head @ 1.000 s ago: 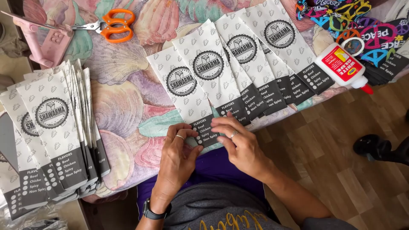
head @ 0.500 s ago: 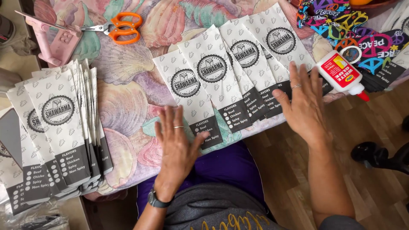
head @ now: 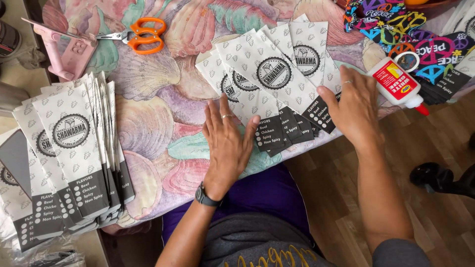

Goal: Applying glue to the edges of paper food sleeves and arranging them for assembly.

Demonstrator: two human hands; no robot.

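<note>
Hands spread flat, we are pressing down on a fanned row of white paper sleeves (head: 269, 81) lying at the near edge of the shell-print tablecloth (head: 148, 118). Our left hand (head: 228, 143) is resting open, fingers splayed, on the near left end of the fan; our right hand (head: 352, 106) is lying open on its right end, so the two are well apart and gripping nothing. Just beside the right hand, a white glue bottle (head: 398, 85) is lying on its side, red tip toward the table edge. Farther left, a second stack of sleeves (head: 74, 148) is waiting, with orange-handled scissors (head: 138, 34) at the far side. We judge the fan could slip off the edge if either palm pushes sideways.
</note>
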